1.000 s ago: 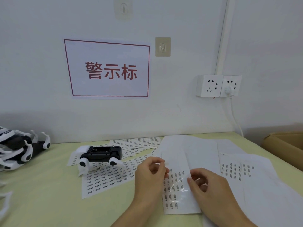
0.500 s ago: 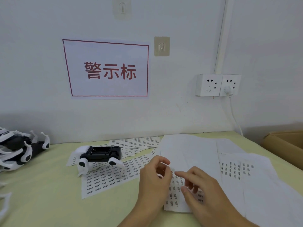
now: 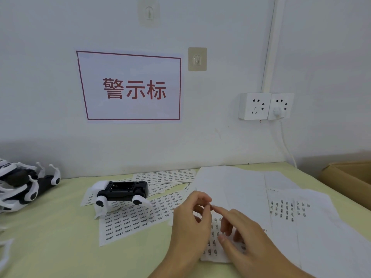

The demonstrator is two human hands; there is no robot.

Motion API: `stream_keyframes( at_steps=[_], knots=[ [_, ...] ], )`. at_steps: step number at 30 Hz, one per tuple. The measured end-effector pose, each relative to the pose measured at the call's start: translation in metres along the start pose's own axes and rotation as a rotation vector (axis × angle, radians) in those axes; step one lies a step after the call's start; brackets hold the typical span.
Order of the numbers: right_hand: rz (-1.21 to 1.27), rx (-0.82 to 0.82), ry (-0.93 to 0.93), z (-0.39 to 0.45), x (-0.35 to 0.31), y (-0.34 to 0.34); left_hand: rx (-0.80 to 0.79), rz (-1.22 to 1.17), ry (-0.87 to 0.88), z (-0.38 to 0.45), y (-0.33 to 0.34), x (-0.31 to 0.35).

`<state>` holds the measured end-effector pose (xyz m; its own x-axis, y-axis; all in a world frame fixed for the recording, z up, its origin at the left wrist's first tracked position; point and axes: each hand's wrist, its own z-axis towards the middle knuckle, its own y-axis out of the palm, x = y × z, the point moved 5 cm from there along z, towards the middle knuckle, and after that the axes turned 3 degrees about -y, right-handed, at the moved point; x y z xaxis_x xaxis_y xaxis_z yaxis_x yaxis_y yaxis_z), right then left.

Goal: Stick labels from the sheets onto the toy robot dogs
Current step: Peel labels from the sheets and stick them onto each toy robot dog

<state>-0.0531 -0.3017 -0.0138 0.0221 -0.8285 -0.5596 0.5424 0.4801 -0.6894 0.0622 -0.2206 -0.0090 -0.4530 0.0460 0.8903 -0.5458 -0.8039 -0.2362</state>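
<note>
A black and white toy robot dog [image 3: 122, 192] lies belly-up on label sheets [image 3: 130, 221] left of centre. My left hand [image 3: 190, 223] hovers over a small label sheet [image 3: 212, 244], fingers curled, thumb and forefinger pinched on a tiny label that barely shows. My right hand [image 3: 247, 239] lies over the same sheet. Its forefinger stretches out to touch my left fingertips, and its other fingers rest on the paper.
Several more toy dogs [image 3: 18, 185] are piled at the left edge. Mostly bare backing sheets [image 3: 241, 187] and a partly used sheet [image 3: 285, 209] spread to the right. A cardboard box [image 3: 349, 177] stands at the far right. A plugged cable [image 3: 289, 151] hangs from the wall socket.
Both hands have lifted off the small sheet and come together fingertip to fingertip. The sheet has slid nearer to me.
</note>
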Motion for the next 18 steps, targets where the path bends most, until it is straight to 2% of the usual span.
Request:
stream_keyframes(
  at_steps=[3,7,18],
  knots=[
    [0.196,0.062,0.063,-0.0004,0.0021,-0.0062,-0.073,0.035,-0.005,-0.0004,0.0034,0.0010],
    [0.425,0.052,0.136,0.0019,0.0065,-0.0100,-0.155,0.045,0.011,-0.0013,0.0077,0.0028],
    [0.479,0.062,0.192,0.0022,0.0094,-0.0092,-0.157,0.009,-0.039,-0.0007,0.0094,-0.0036]
  ],
)
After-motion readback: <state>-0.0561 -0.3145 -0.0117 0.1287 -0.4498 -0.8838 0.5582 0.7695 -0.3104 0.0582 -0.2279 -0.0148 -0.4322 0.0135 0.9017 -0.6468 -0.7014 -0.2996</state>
